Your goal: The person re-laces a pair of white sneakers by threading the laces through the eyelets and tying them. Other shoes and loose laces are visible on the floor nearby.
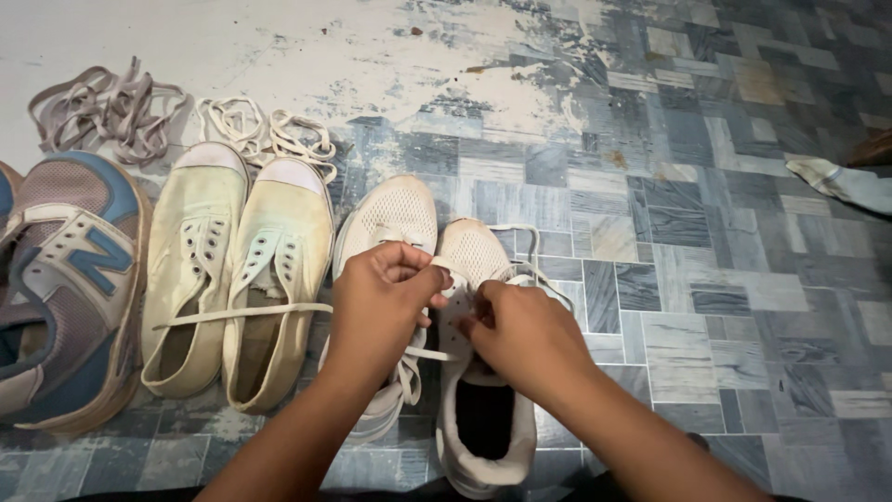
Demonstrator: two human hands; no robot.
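A pair of white mesh sneakers stands toe-away in front of me: the left shoe [390, 216] and the right shoe [476, 251]. My left hand [379, 302] pinches a white shoelace [531, 249] above the right shoe's eyelets. Over the same shoe's tongue, my right hand [525, 335] grips another stretch of that lace. A loop of the lace trails off to the right of the toe. The hands hide the eyelet rows.
A cream canvas pair [237, 270] without laces stands to the left, one loose lace lying across it. Further left is a blue and grey trainer [65, 279]. Loose grey laces [107, 107] and white laces [265, 130] lie beyond them. A cloth scrap [841, 181] lies at right on the worn tiled floor.
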